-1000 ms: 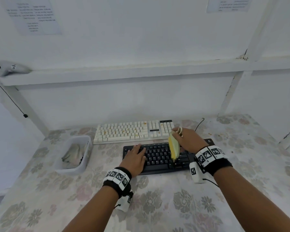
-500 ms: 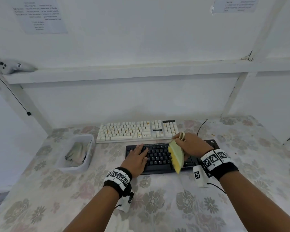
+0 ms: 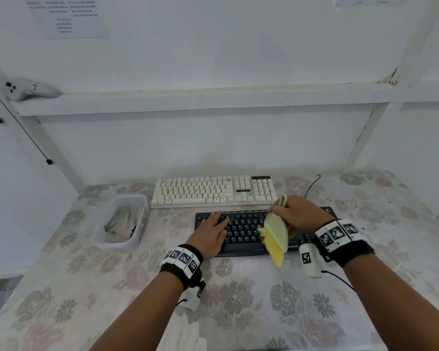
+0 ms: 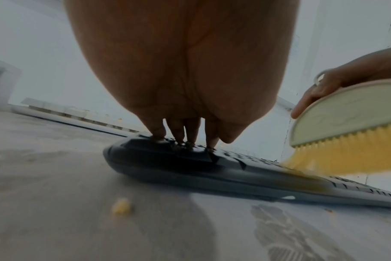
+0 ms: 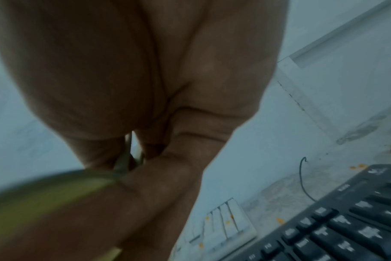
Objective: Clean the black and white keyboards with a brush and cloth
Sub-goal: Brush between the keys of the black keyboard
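A black keyboard point(image 3: 243, 231) lies on the flowered table, with a white keyboard point(image 3: 213, 191) just behind it carrying orange crumbs. My left hand point(image 3: 213, 229) lies flat on the black keyboard's left end, its fingertips point(image 4: 185, 139) pressing the keys. My right hand point(image 3: 297, 214) grips a pale green brush point(image 3: 276, 231) with yellow bristles point(image 4: 337, 155). The bristles touch the black keyboard point(image 4: 190, 164) right of centre. In the right wrist view the brush point(image 5: 40, 190) is a blur under my fingers, beside the black keyboard point(image 5: 346, 226) and the white keyboard point(image 5: 225, 222).
A clear plastic tub point(image 3: 122, 221) holding a grey cloth point(image 3: 123, 221) stands left of the keyboards. A thin black cable point(image 3: 312, 184) curls behind my right hand. Orange crumbs point(image 4: 121, 208) lie on the tablecloth. A white wall and shelf point(image 3: 213, 97) close the back.
My right hand has swept the brush toward me across the black keyboard, so its bristles now reach the front edge. My left hand has stayed on the left keys.
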